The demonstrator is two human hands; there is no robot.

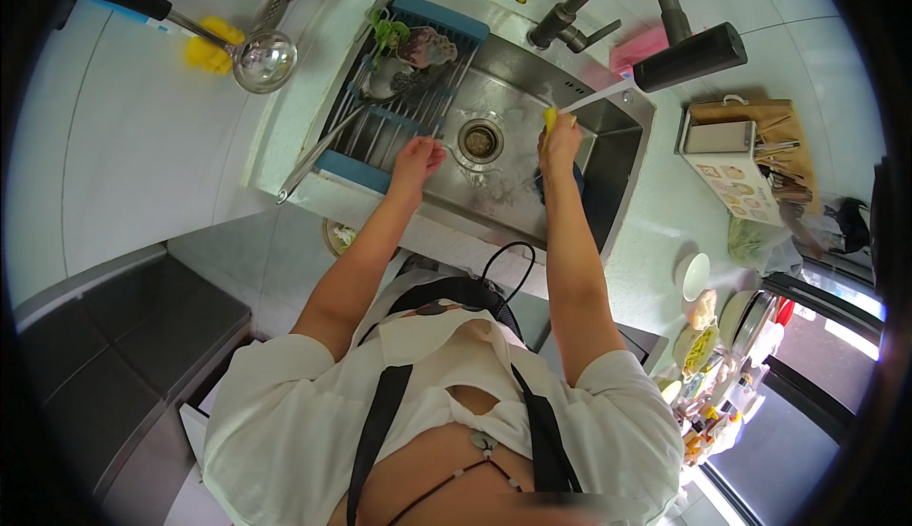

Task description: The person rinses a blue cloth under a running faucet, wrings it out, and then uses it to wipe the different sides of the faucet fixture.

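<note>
My right hand (560,143) pinches a small yellow object (550,119);
left hand (418,161) curled, grip unclear, nine o'clock from round steel drain (481,140).

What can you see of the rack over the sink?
The rack has blue end strips and thin, metal-looking bars. It lies over the sink, at its left, from front to back. A long-handled utensil and leafy greens lie on it. The left hand is near its front right corner; contact is unclear.
</note>
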